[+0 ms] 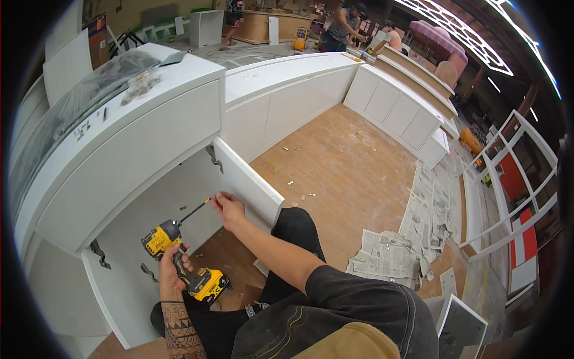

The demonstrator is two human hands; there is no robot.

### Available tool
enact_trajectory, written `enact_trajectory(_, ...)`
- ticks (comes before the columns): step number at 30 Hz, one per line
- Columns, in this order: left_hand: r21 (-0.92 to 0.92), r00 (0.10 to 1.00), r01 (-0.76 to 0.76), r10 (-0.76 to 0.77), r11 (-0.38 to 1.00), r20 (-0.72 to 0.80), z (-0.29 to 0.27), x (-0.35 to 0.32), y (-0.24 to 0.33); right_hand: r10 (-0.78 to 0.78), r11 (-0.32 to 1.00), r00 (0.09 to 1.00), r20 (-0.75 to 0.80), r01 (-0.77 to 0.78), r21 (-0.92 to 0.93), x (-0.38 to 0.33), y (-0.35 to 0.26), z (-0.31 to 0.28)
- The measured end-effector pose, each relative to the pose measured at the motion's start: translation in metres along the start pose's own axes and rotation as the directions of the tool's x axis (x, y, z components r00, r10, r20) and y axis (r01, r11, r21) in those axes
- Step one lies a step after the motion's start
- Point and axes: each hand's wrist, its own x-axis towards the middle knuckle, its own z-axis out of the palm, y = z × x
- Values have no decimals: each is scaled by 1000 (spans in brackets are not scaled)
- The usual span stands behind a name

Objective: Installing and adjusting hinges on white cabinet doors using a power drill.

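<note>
My left hand [170, 272] is wrapped round the grip of a yellow and black cordless drill [160, 238], its battery pack low and toward me. A long dark driver bit [194, 212] points up and right from the chuck. At the bit's tip my right hand [229, 209] is closed in a pinch; what lies between its fingers is too small to tell. Both hands are in front of an open white cabinet [134, 125]. A white door panel [250, 178] stands out beside my right forearm. Metal hinges [214, 158] show on the panel and near the cabinet's left side.
Small hardware [140, 84] and plastic sheeting [89, 81] lie on the cabinet top. White counters [287, 96] enclose a brown floor [335, 161] with scattered bits. Newspaper sheets [388, 254] cover its right part. A white frame [508, 173] leans at right. Other people [347, 27] work far off.
</note>
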Motion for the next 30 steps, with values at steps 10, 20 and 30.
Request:
enact_trajectory(10,41,996,-89,90,995,-10,17,11,12,-46,995,977,209,27,93,40,-12,26)
enact_trajectory(20,-24,996,-73,72,997,-53,30,49,6,-28,988,988,154,51,-149,65,-35,36)
enact_trajectory(30,-132,998,-62,61,989,-16,34,88,8,-30,950,983,179,84,-299,86,-53,54)
